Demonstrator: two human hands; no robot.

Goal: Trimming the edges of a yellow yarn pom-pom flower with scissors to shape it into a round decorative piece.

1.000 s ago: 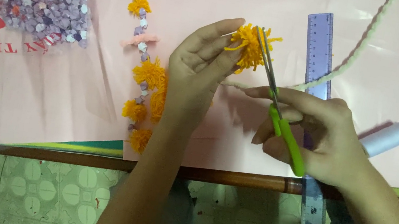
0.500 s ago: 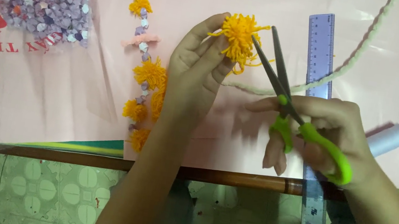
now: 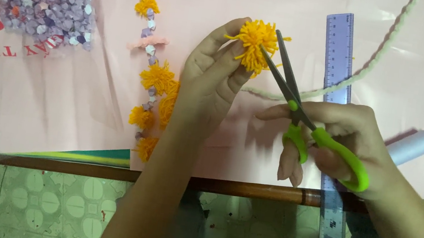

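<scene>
My left hand [image 3: 212, 82] pinches a fluffy yellow yarn pompom [image 3: 256, 43] at its fingertips, strands bristling outward. My right hand [image 3: 342, 144] grips green-handled scissors [image 3: 304, 117], the slim grey blades parted around the pompom's lower edge. Beyond my right knuckles lies a translucent purple ruler [image 3: 339, 77]; left of my left wrist trails a pompom garland [image 3: 151, 86] on pink paper [image 3: 54, 104].
</scene>
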